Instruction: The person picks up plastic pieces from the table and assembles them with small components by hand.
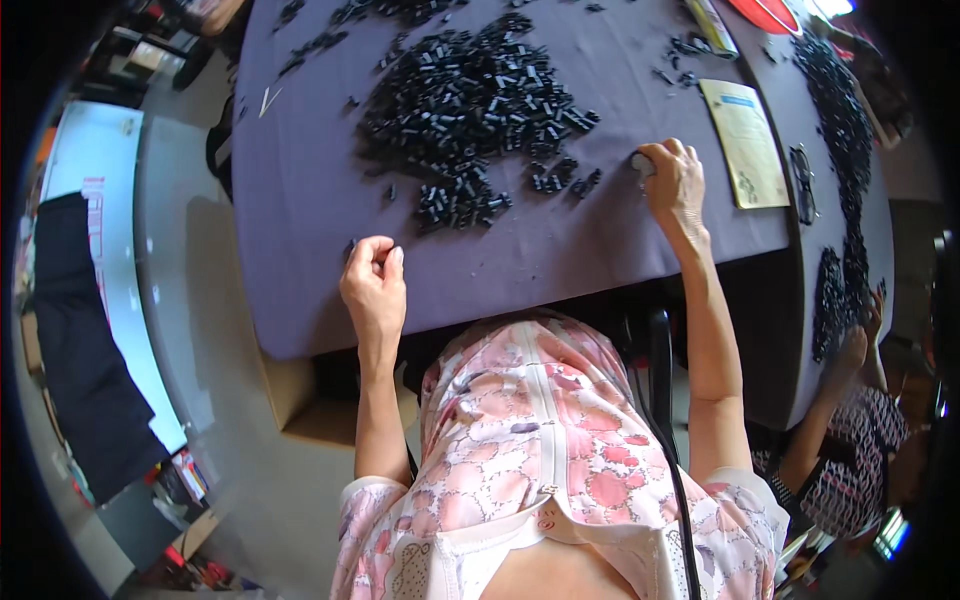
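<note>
A large heap of small black plastic pieces (470, 100) is spread over the purple-grey cloth of the table (540, 250). Near the table's front edge, left of the heap's lower end, my left hand (375, 290) is closed in a pinch. A bit of a small black plastic piece (383, 263) shows between its thumb and fingers. My right hand (675, 185) is over the cloth right of the heap, its fingers curled together. Something small and greyish shows at its fingertips, too unclear to name. A few black pieces (587, 184) lie between the heap and this hand.
A yellowish booklet (745, 145) and eyeglasses (803, 185) lie to the right. Beyond them another person's hand (872, 315) is at a long row of black pieces (850, 150). A red basin (768, 14) is at the far right. An open cardboard box (320, 415) stands below the table's left corner.
</note>
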A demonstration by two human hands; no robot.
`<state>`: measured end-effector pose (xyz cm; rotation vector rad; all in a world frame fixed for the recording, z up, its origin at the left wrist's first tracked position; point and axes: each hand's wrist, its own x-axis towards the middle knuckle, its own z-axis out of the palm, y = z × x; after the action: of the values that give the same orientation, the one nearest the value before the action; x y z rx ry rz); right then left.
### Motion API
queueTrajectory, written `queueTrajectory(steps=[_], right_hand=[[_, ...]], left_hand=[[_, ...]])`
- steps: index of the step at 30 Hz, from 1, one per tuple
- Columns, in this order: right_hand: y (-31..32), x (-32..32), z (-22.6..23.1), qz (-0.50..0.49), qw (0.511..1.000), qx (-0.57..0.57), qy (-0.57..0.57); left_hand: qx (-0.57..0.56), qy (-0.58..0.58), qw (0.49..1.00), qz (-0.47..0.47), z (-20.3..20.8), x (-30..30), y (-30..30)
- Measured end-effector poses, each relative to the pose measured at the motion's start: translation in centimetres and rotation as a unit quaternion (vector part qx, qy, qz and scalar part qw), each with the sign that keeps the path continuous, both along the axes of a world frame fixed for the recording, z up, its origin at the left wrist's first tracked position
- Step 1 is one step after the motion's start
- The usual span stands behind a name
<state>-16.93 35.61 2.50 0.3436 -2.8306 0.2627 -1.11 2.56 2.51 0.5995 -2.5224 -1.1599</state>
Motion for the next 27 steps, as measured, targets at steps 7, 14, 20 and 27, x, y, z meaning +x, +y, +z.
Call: queueTrajectory(steps=[7, 14, 20, 27], right_hand=[[-0.3, -0.5, -1.0, 0.042, 0.999, 0.021, 0.006], [-1.4, 0.9, 0.6, 0.064, 0.995, -0.064, 0.040], [-4.3, 5.7, 0.7, 0.150, 0.939, -0.310, -0.022], [-5.2, 9.2, -0.3, 0.133, 0.894, -0.404, -0.141]], left_hand=[[-0.146, 0.045, 0.988, -0.007, -0.7, -0.2, -1.3], [-0.195, 0.083, 0.977, -0.006, -0.5, -0.9, 0.2], [-0.185, 0.152, 0.961, -0.137, 0.3, -4.0, 6.4], [-0.280, 0.102, 0.942, -0.155, -0.9, -6.3, 8.5]])
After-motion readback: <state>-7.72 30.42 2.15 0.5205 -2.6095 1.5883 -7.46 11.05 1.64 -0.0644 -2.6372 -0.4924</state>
